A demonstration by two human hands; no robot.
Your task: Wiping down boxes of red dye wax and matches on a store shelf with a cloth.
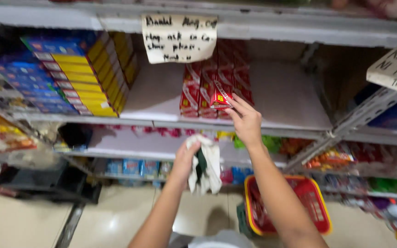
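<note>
Shelf [281, 98] half bare; red boxes [207, 87] stacked mid-shelf. Right hand [246, 120] pinches one red carton [222, 97] at the stack front, placement looks unfinished. Left hand [184, 160] clenched around white-green cloth [205, 167]. Red basket [320, 202] on floor.

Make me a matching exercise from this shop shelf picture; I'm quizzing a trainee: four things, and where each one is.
Things:
1. small red carton
2. white and green cloth
3. red plastic basket with yellow rim
4. stack of blue and yellow boxes

Places:
A. on the floor, lower right
B. in the left hand
C. shelf, left side
D. at the right hand fingertips

Pairs: 1-D, 2-B, 3-A, 4-C
</note>
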